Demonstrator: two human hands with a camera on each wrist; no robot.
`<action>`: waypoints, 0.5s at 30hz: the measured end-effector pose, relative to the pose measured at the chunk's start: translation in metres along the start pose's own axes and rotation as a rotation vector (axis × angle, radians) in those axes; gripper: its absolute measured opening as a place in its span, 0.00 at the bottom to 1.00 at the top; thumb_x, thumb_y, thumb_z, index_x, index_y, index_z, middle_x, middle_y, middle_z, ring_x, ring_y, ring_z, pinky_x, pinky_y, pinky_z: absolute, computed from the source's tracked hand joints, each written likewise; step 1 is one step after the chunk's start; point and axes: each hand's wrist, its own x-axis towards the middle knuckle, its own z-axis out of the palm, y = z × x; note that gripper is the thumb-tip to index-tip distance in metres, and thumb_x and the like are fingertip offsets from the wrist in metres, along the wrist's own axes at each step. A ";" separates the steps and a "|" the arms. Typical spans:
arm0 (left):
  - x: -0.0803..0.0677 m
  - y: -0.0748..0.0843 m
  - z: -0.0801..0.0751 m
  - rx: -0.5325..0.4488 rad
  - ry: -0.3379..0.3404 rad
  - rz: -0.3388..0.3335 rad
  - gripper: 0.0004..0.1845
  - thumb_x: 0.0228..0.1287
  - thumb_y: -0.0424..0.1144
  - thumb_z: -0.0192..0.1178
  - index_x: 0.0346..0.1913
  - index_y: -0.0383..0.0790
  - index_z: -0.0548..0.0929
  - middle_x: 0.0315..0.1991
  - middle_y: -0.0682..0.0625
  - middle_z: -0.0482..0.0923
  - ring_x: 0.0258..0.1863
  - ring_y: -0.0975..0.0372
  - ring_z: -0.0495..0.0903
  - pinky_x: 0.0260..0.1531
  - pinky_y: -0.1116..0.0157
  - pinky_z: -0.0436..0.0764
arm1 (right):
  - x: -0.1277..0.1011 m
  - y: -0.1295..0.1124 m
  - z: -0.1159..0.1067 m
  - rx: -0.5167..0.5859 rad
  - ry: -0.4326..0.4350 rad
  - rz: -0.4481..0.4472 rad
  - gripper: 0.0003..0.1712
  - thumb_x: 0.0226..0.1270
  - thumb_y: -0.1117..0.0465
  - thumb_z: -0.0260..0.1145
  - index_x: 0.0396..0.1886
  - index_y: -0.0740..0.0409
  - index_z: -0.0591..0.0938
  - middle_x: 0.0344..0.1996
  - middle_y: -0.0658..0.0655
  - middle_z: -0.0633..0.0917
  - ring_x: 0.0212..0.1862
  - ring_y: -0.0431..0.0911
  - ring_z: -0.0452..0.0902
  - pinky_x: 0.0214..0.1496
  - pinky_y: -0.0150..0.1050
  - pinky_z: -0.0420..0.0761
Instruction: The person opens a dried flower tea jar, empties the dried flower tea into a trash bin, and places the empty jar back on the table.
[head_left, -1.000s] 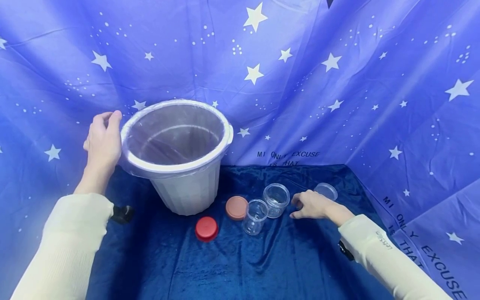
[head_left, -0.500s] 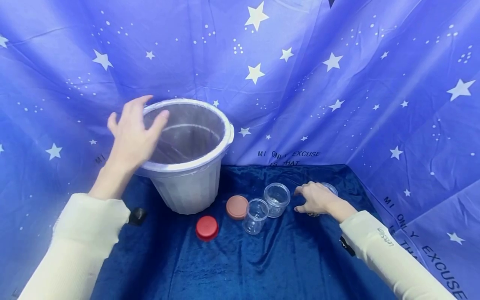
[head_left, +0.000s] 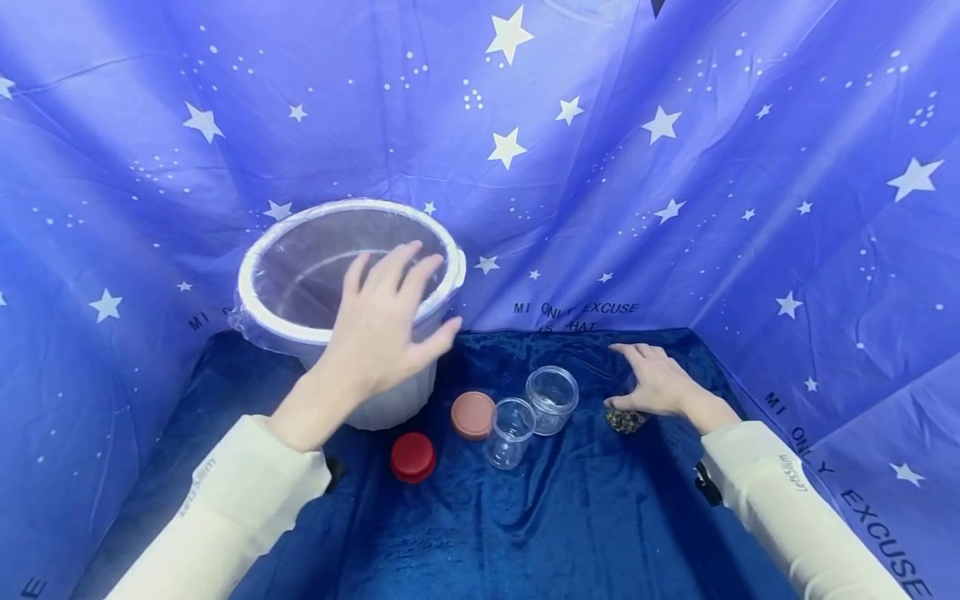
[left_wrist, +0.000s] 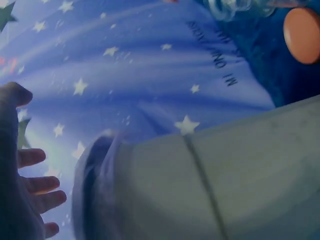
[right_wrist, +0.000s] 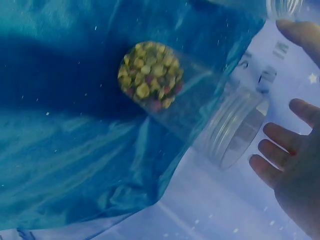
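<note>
My left hand, fingers spread, passes over the front rim of a white bucket with a clear plastic liner. It holds nothing. In the left wrist view the hand appears beside the bucket. My right hand hovers with fingers apart at the mouth of a clear jar with dried yellowish and pinkish buds in its bottom. The right wrist view shows this lidless jar, fingertips close to its rim; whether they touch it I cannot tell.
Two clear jars, one wide and one narrow, stand mid-table. Left of them lie an orange-brown lid and a red lid. Blue cloth covers the table; starry curtains hang behind and at the sides.
My left hand has swept from the bucket's left side across to its front right, fingers spreading. My right hand has moved slightly right and its fingers have opened, uncovering the buds.
</note>
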 end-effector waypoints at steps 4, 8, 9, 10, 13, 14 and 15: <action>-0.008 0.009 0.012 0.070 -0.038 0.113 0.36 0.59 0.59 0.57 0.64 0.38 0.73 0.66 0.37 0.71 0.67 0.47 0.70 0.69 0.39 0.57 | -0.002 0.011 -0.002 0.047 -0.012 0.048 0.60 0.49 0.35 0.74 0.74 0.61 0.61 0.65 0.76 0.69 0.65 0.75 0.62 0.60 0.73 0.65; -0.014 0.018 0.023 0.118 -0.061 0.193 0.35 0.60 0.59 0.58 0.64 0.39 0.74 0.66 0.38 0.72 0.67 0.47 0.70 0.70 0.40 0.57 | -0.004 0.019 -0.001 0.069 -0.024 0.089 0.62 0.48 0.34 0.73 0.74 0.63 0.59 0.66 0.77 0.68 0.65 0.76 0.62 0.58 0.74 0.66; -0.016 0.020 0.027 0.129 -0.062 0.214 0.35 0.59 0.59 0.58 0.64 0.39 0.75 0.65 0.38 0.72 0.67 0.47 0.71 0.70 0.40 0.58 | -0.004 0.020 -0.001 0.073 -0.028 0.099 0.63 0.48 0.34 0.73 0.75 0.64 0.58 0.66 0.78 0.68 0.64 0.77 0.62 0.58 0.74 0.66; -0.018 0.023 0.031 0.137 -0.065 0.236 0.35 0.59 0.59 0.58 0.63 0.39 0.75 0.65 0.38 0.73 0.67 0.47 0.71 0.70 0.41 0.58 | -0.004 0.022 -0.001 0.075 -0.033 0.110 0.63 0.48 0.33 0.73 0.75 0.64 0.58 0.65 0.78 0.68 0.64 0.77 0.62 0.57 0.73 0.67; -0.026 0.031 0.044 0.162 -0.091 0.304 0.34 0.60 0.60 0.56 0.63 0.40 0.75 0.64 0.38 0.74 0.66 0.47 0.72 0.70 0.43 0.61 | -0.006 0.027 0.001 0.085 -0.042 0.145 0.65 0.47 0.32 0.73 0.75 0.65 0.57 0.64 0.80 0.69 0.62 0.77 0.64 0.54 0.71 0.70; -0.029 0.034 0.049 0.163 -0.103 0.325 0.34 0.60 0.61 0.56 0.62 0.40 0.75 0.63 0.38 0.75 0.65 0.47 0.73 0.70 0.43 0.62 | -0.006 0.028 0.001 0.093 -0.046 0.155 0.66 0.47 0.32 0.73 0.75 0.66 0.56 0.63 0.80 0.69 0.62 0.77 0.65 0.53 0.70 0.71; -0.033 0.037 0.054 0.161 -0.118 0.340 0.34 0.60 0.61 0.55 0.62 0.41 0.75 0.63 0.39 0.75 0.65 0.47 0.73 0.69 0.44 0.63 | -0.007 0.029 0.001 0.102 -0.052 0.166 0.66 0.47 0.32 0.73 0.75 0.66 0.55 0.63 0.80 0.69 0.61 0.77 0.66 0.53 0.70 0.72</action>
